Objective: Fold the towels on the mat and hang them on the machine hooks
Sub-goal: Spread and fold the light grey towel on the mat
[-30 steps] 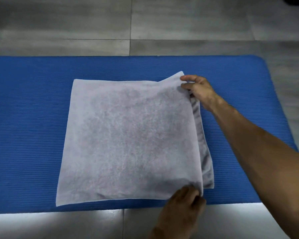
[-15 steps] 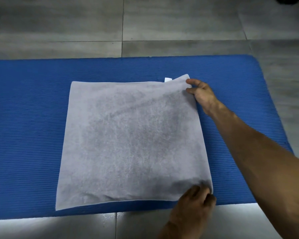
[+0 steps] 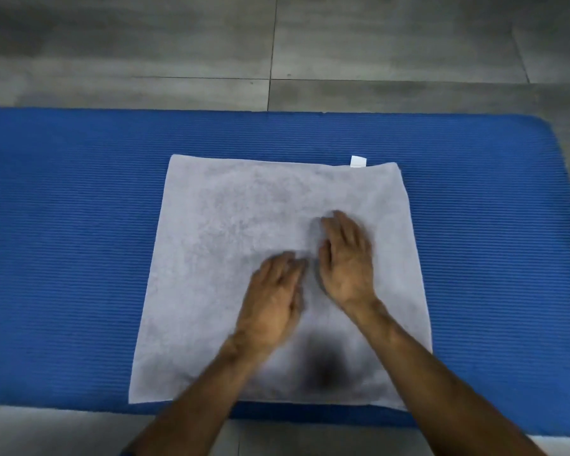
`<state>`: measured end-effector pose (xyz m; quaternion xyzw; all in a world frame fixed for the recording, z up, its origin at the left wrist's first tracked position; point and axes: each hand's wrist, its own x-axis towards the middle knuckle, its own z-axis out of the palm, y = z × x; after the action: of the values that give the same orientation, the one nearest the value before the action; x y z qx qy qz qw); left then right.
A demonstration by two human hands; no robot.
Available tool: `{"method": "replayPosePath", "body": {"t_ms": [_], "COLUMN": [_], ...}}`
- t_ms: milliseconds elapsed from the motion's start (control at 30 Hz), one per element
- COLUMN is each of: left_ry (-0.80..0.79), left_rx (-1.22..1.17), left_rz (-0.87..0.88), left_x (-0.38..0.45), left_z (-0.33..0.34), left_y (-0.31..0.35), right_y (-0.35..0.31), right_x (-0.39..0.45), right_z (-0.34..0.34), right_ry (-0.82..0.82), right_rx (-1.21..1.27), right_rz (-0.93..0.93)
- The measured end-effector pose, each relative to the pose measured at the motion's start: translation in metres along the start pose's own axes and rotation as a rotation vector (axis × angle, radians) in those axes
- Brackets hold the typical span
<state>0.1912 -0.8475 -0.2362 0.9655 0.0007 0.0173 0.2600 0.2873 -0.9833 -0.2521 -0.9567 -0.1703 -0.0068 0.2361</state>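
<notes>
On the mat (image 3: 79, 225), both hands (image 3: 310, 284) lie flat mid-towel (image 3: 227, 225).

A grey tiled floor (image 3: 375, 44) is being covered across most of its width by a blue ribbed mat (image 3: 63, 241), which is lying flat on it. A pale grey towel (image 3: 244, 209), folded square, is being carried directly on the mat, a small white tag (image 3: 358, 161) showing at its far edge.

No legible text, brand, number or sign found. The white tag (image 3: 358, 161) at the far edge of my towel (image 3: 244, 225) shows blank; any print is too small to read.
</notes>
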Motion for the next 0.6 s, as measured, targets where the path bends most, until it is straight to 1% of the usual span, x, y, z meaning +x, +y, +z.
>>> {"method": "replayPosePath", "body": {"t_ms": [67, 133, 233, 300, 367, 433, 467, 533, 600], "left_ry": [-0.090, -0.168, -0.247, -0.299, -0.304, -0.265, -0.221, -0.126, -0.118], "left_rx": [0.114, 0.206, 0.261, 0.228, 0.201, 0.216, 0.224, 0.213, 0.181], "left_rz": [-0.064, -0.204, -0.354, -0.450, -0.513, -0.518, -0.484, -0.365, -0.255], "left_x": [0.025, 0.048, 0.087, 0.113, 0.134, 0.141, 0.136, 0.105, 0.051], "left_z": [-0.014, -0.030, -0.053, -0.066, -0.071, -0.069, -0.065, -0.056, -0.047], "left_y": [-0.034, -0.063, -0.101, -0.119, -0.128, -0.127, -0.122, -0.107, -0.093], "right_y": [-0.003, -0.003, -0.003, -0.003, -0.004, -0.005, -0.006, -0.008, -0.008], "right_x": [-0.004, -0.003, -0.003, -0.002, -0.002, -0.001, 0.000, 0.002, 0.003], "right_z": [0.011, 0.013, 0.012, 0.014, 0.014, 0.012, 0.011, 0.010, 0.009], "right_ry": [-0.079, -0.126, -0.188, -0.219, -0.219, -0.209, -0.203, -0.200, -0.205], "right_rx": [-0.188, -0.278, -0.328, -0.342, -0.340, -0.334, -0.331, -0.330, -0.335], "right_rz": [0.004, 0.007, 0.031, 0.040, 0.057, 0.077, 0.083, 0.076, 0.076]}}
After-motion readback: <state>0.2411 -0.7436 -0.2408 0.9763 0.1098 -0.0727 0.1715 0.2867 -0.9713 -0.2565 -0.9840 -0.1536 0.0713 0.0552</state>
